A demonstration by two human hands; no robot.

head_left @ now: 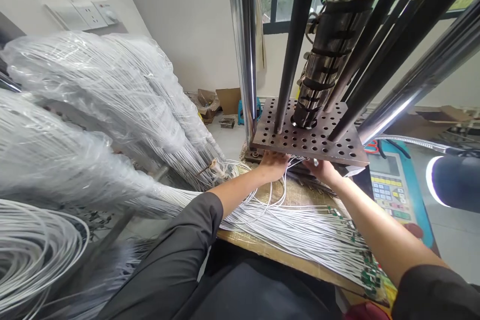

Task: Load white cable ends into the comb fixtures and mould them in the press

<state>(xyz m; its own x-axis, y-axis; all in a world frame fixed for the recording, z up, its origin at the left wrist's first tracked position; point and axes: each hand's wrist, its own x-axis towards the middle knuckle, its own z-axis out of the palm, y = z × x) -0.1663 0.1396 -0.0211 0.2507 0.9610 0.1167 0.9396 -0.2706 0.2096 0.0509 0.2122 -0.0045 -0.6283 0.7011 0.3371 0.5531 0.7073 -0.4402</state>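
Note:
My left hand (275, 165) reaches in at the front edge of a heavy perforated metal plate (270, 137), its fingertips hidden beneath it. Close by on the right, my right hand (320, 170) is under the same edge, its fingers mostly out of sight. Thin white cables (283, 187) loop up from the bench to the gap between both hands. Whether the fingers grip them cannot be made out. Below my forearms lies a broad bundle of white cables (277, 225), with small green-and-metal connectors (369, 277) at their right ends.
Steel columns (245, 50) and dark rods rise around the plate. Plastic-wrapped cable bundles (101, 85) fill the left, above a coil (33, 255). At right are a keypad panel (390, 192) and a lit lamp (453, 182). The wooden bench (270, 250) ends near my body.

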